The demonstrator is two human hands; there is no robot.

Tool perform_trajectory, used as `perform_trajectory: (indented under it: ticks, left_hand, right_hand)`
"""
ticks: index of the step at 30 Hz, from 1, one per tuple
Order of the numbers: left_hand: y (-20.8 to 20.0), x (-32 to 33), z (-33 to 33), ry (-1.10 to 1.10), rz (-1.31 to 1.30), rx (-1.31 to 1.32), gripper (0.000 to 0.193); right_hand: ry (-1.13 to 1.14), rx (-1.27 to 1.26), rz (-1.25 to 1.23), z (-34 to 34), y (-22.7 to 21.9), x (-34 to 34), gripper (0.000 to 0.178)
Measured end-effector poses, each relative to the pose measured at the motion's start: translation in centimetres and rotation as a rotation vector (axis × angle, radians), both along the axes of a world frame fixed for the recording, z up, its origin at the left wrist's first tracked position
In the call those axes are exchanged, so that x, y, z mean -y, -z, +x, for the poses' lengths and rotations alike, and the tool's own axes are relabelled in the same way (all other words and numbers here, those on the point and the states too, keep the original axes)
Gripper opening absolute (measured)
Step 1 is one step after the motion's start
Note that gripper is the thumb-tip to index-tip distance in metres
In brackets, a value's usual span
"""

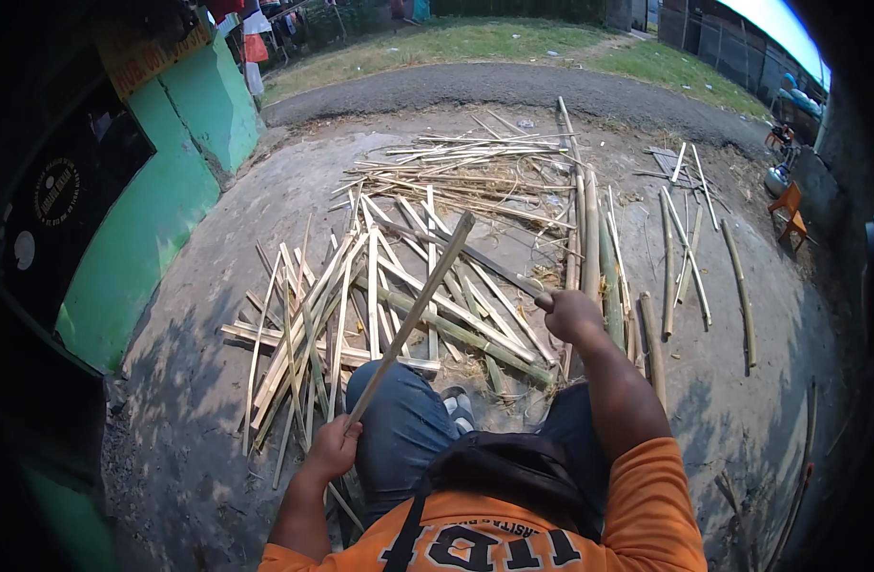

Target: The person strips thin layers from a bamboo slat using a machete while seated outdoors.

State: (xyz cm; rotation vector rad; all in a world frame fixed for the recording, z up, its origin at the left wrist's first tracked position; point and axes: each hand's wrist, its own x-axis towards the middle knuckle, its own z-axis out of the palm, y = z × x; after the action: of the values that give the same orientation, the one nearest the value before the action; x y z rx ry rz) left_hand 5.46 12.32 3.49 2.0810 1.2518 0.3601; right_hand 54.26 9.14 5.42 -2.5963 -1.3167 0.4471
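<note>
The fingers of the left hand (334, 450) are closed around the lower end of a bamboo strip (408, 321), by which the centre of the frame is crossed on a slant; by the fingers of the right hand (571, 316), right of centre, the handle of a long dark blade (494, 267) is gripped; the blade is pointed toward the upper left and is crossed by the strip near the strip's upper end, though whether the two are touching cannot be told. Left of centre, the ground (198, 315) is covered by a loose heap of split strips (373, 296); more thin strips (456, 195) are spread across the upper middle; a thick tan pole (590, 234) and a green pole (609, 276) are laid side by side right of centre; at the upper right an orange chair (790, 212) is seen; the left edge is bounded by a green wall (194, 191).
</note>
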Motion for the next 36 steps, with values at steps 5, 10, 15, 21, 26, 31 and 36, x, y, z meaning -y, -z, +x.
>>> perform_trajectory:
  ticks: [5,10,15,21,26,31,36]
  left_hand:
    - [0.1,-0.2,-1.4,-0.025,-0.110,0.117,0.041]
    - [-0.4,-0.2,-0.9,-0.095,-0.315,0.166,0.039]
    - [-3.2,-0.7,1.2,-0.203,-0.831,0.283,0.030]
    - [-0.8,-0.2,2.4,-0.151,-0.642,0.167,0.033]
    - [0.3,-0.2,2.1,-0.097,-0.477,0.113,0.037]
    - [1.1,-0.3,1.7,-0.142,-0.544,0.159,0.040]
    - [0.2,-0.1,2.5,-0.074,-0.311,0.069,0.043]
  right_hand:
    - [0.165,-0.142,0.445,2.5,2.2,0.8,0.026]
    - [-0.029,-0.186,0.715,1.2,0.8,1.8,0.018]
    - [-0.368,0.074,0.672,-0.6,0.3,1.7,0.021]
    - [-0.500,0.161,0.404,-3.3,1.3,1.3,0.019]
    - [-0.342,0.064,0.339,-1.4,1.3,0.7,0.022]
    - [-0.542,0.135,0.459,-5.8,3.2,0.8,0.024]
    - [-0.387,0.186,0.350,-4.3,2.6,-1.1,0.022]
